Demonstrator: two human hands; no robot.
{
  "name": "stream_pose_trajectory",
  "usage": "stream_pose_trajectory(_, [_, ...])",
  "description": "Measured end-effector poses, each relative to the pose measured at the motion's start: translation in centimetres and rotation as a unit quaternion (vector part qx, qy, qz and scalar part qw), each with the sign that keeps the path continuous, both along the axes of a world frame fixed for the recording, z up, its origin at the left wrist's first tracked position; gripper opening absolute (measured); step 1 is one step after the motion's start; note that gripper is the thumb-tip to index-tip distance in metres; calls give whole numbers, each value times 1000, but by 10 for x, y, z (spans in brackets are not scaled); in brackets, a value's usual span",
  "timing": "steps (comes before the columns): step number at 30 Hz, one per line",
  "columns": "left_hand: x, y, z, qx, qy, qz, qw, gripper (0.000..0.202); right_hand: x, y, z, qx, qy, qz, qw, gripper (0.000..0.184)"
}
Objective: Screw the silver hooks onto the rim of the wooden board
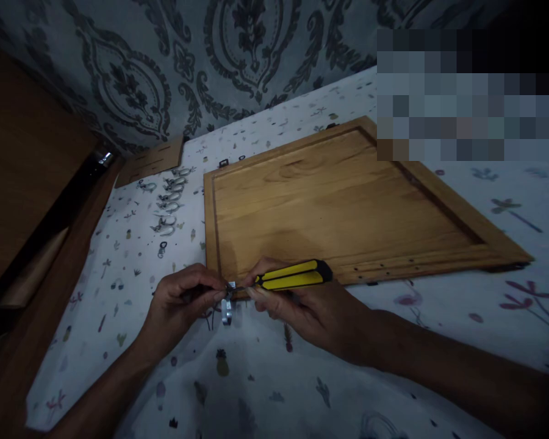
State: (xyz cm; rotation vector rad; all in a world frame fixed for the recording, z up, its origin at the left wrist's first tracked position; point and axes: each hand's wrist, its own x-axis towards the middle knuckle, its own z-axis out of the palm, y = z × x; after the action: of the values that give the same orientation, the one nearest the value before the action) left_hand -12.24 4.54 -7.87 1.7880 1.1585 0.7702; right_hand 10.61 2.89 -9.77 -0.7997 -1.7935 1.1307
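My right hand (pixel 308 311) is closed round a screwdriver with a yellow and black handle (pixel 293 275). Its thin shaft points left at a small silvery metal fitting (pixel 227 311) with a curved lower part. My left hand (pixel 185 299) pinches the upper part of that fitting; the fingertips hide some of it. Both hands meet at the near left corner of a wooden panel (pixel 293 201) with a raised frame, which lies flat on a patterned white cloth. I cannot tell whether the fitting touches the panel.
Several similar metal fittings (pixel 170 195) lie in a row left of the panel. Behind them is a flat brown cardboard piece (pixel 153 161). Small dark parts (pixel 223 163) sit along the panel's far edge. A wooden edge (pixel 68 268) borders the cloth (pixel 132 262) on the left.
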Motion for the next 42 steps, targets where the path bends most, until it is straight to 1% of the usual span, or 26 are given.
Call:
stream_pose_trajectory(7, [-1,1,-2,38,9,-21,999,22,1,0,0,-5,8,1,1000,20])
stream_pose_trajectory(10, [-3,2,-3,57,10,-34,998,17,1,0,0,6,9,0,1000,18])
stream_pose_trajectory(12, [-4,2,-3,66,16,-41,997,13,0,1,-1,0,9,6,1000,19])
stream_pose_trajectory(15, [-5,3,-2,60,17,-51,997,10,0,0,-2,-13,12,13,1000,19])
stream_pose_trajectory(20, [-7,3,0,36,24,-58,997,13,0,0,-2,13,11,2,1000,20])
stream_pose_trajectory(23, [-10,3,-1,8,22,-41,999,20,-1,0,-3,8,10,-4,1000,22])
stream_pose_trajectory(26, [-13,4,-2,-13,8,-6,1000,21,-1,0,-3,8,6,2,1000,21])
stream_pose_trajectory(30, [-19,10,0,16,9,76,997,19,-2,1,-3,7,6,0,1000,20])
stream_pose_trajectory(32, [-21,12,3,41,17,100,994,20,-2,1,-3,14,10,1,1000,21])
stream_pose_trajectory(33, [-21,12,3,57,23,95,994,20,-2,1,-3,19,12,4,1000,22])
stream_pose_trajectory(34, [-20,11,3,73,32,77,994,19,-2,1,-3,25,16,6,1000,23])
stream_pose_trajectory(38, [-15,6,1,116,60,-36,991,15,-2,1,-3,29,15,3,999,26])
stream_pose_trajectory(40, [-13,4,-2,124,63,-60,988,13,-2,1,-2,26,13,-1,1000,26])
stream_pose_trajectory(42, [-12,3,-3,136,64,-68,986,12,-2,1,-1,25,12,-2,1000,26])
